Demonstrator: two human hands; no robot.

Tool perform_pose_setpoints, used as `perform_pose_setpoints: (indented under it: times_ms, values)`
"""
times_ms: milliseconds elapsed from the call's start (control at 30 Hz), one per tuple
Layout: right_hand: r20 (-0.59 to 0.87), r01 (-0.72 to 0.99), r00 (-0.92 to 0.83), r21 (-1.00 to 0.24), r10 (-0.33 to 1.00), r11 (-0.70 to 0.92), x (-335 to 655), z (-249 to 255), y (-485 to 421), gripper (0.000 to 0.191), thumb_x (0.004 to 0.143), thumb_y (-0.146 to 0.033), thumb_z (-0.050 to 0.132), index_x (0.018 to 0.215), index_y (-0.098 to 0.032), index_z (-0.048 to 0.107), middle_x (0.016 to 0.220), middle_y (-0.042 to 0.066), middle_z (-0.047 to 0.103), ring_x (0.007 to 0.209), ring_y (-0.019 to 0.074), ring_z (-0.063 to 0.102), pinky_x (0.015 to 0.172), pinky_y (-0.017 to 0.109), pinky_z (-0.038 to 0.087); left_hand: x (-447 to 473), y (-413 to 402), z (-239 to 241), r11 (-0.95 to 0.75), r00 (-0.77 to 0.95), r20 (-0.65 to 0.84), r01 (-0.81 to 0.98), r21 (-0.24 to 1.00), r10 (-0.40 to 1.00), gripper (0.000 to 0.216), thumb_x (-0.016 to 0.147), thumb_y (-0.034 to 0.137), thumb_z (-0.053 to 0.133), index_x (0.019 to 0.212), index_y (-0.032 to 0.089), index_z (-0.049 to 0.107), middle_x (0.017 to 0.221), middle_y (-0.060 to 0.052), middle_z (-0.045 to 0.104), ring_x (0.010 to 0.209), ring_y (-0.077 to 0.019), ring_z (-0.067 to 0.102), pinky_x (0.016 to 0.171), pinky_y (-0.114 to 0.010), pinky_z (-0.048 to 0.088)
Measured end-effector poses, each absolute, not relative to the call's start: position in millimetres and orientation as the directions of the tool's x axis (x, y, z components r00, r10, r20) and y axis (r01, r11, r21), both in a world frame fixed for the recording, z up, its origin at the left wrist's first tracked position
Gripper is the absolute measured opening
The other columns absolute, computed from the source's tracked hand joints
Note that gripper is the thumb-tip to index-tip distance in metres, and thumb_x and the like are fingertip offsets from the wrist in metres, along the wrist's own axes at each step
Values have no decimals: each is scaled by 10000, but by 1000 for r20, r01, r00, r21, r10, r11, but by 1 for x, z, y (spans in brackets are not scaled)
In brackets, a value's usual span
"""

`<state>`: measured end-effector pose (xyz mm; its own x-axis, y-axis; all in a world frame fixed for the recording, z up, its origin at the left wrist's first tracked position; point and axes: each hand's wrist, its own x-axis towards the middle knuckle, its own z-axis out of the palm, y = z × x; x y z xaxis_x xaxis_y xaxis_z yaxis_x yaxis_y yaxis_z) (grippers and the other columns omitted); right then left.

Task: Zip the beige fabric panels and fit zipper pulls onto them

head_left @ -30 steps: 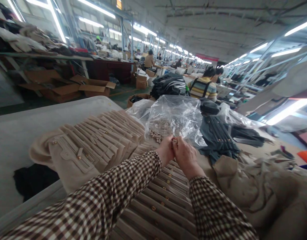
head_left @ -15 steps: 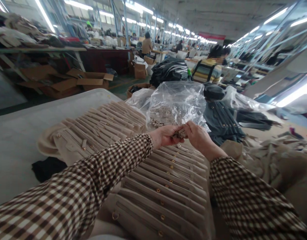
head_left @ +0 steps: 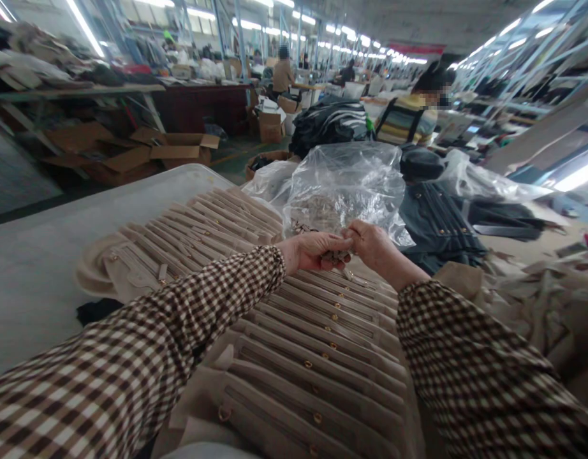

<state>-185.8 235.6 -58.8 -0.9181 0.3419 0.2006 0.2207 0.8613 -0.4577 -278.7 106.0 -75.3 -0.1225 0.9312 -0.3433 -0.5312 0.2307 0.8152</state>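
My left hand (head_left: 314, 250) is closed around a small bunch of beige zipper pulls (head_left: 334, 256). Against its thumb, the fingertips of my right hand (head_left: 372, 247) are pinched together; what sits between them is too small to make out. Below both hands lies a long overlapping row of beige zippered bag pieces (head_left: 323, 347) with gold-coloured rings. A second row of beige pieces (head_left: 193, 236) runs to the left, with a loose pull tab (head_left: 162, 273) on it. Just behind my hands stands a clear plastic bag (head_left: 346, 169) with more small beige pieces in it.
Dark zippered pieces (head_left: 440, 213) lie right of the bag, near a heap of beige fabric (head_left: 552, 299). A pale tabletop (head_left: 30, 261) extends left. Cardboard boxes (head_left: 179, 153) stand on the floor beyond. A person in a striped top (head_left: 404, 121) sits farther back.
My right fingertips have shifted from over the bunch to beside my left thumb, leaving more of the zipper pulls showing. The whole view has shifted slightly.
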Motion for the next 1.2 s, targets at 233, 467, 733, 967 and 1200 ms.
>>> perform_pose_setpoints:
  times_ms: [233, 467, 733, 967, 1200]
  values:
    - [73, 348, -895, -506, 441, 790, -165, -73, 238, 487, 976, -403, 201, 955, -176, 631, 592, 13, 581, 539, 146, 507, 548, 259, 365, -282, 100, -70, 300, -165, -368, -330, 895, 915, 148, 695, 124, 766, 731, 154, 626, 581, -2, 575, 424, -99, 515, 326, -159, 270]
    - [-62, 420, -903, -332, 425, 845, -142, -106, 228, 122, 763, -290, 601, 703, -207, 667, 663, 37, 637, 615, 165, 510, 567, 286, 292, -290, 93, -75, 324, -273, -371, -205, 924, 888, 149, 701, 140, 697, 657, 171, 558, 541, 13, 538, 406, -90, 485, 328, -154, 245]
    - [-90, 410, -908, -380, 408, 829, -142, -99, 245, 233, 837, -334, 554, 884, -184, 727, 742, 43, 697, 667, 164, 593, 589, 254, 382, -281, 89, -78, 333, -317, -360, -138, 933, 877, 145, 658, 118, 649, 633, 176, 519, 520, 31, 504, 422, -80, 455, 390, -166, 346]
    - [-61, 285, -957, -397, 285, 872, -109, -105, 258, 169, 733, -226, 624, 854, -212, 741, 809, 27, 689, 735, 167, 608, 694, 255, 421, -272, 92, -81, 352, -330, -357, -77, 933, 874, 151, 699, 128, 667, 706, 170, 523, 487, 61, 483, 401, -74, 427, 377, -168, 298]
    - [29, 257, -954, -423, 297, 869, -101, -109, 247, 149, 789, -246, 539, 845, -197, 668, 851, 42, 670, 718, 158, 580, 680, 266, 403, -257, 99, -84, 335, -348, -305, 30, 942, 887, 235, 756, 150, 679, 621, 171, 488, 409, 72, 427, 364, -67, 366, 358, -185, 230]
